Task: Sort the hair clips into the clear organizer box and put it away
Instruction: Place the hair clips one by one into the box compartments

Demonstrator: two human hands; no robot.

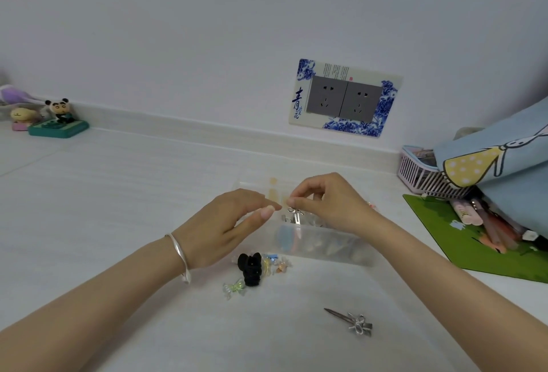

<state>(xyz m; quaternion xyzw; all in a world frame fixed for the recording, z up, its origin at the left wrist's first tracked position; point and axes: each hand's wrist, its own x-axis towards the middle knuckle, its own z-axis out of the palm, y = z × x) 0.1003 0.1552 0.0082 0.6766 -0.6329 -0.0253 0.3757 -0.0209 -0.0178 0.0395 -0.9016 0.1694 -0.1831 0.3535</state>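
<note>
The clear organizer box [332, 248] stands open on the white table, with some clips inside. My right hand [329, 199] hovers over it and pinches a silver bow clip [295, 214] that hangs down into the box. My left hand [234, 223] is just left of the box, fingers relaxed and holding nothing. In front of the box lie a black claw clip [250, 269], a green bow clip [234, 288], several small coloured bow clips [277, 265] and another silver bow clip [353, 321].
A green mat [474, 241] with pens lies at the right, beside a pink basket [421, 173] and a blue cloth bag [504, 158]. Small toy figures [56, 119] stand at the far left by the wall. A double wall socket [344, 98] is behind the box.
</note>
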